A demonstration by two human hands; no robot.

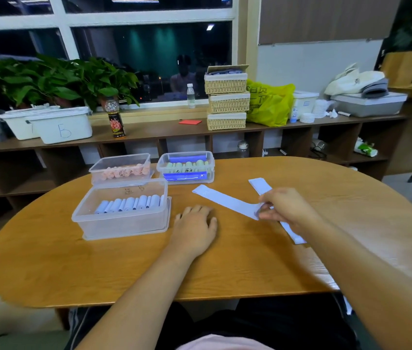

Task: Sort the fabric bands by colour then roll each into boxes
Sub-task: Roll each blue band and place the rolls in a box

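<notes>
Head view: two hands over pale blue bands, three clear boxes behind them.
I see the left hand (196,227) lying flat on the wooden table (98,274), fingers relaxed, just right of the near box (124,223), which holds a row of blue rolls (129,204). The right hand (285,208) pinches the near end of the left band (225,200), which otherwise lies flat and angles away to the left. The right band (260,185) runs under that hand and comes out near the table's edge. Farther back stand the pink-roll box (121,168) and, to its right, the green-roll box (186,168).
</notes>
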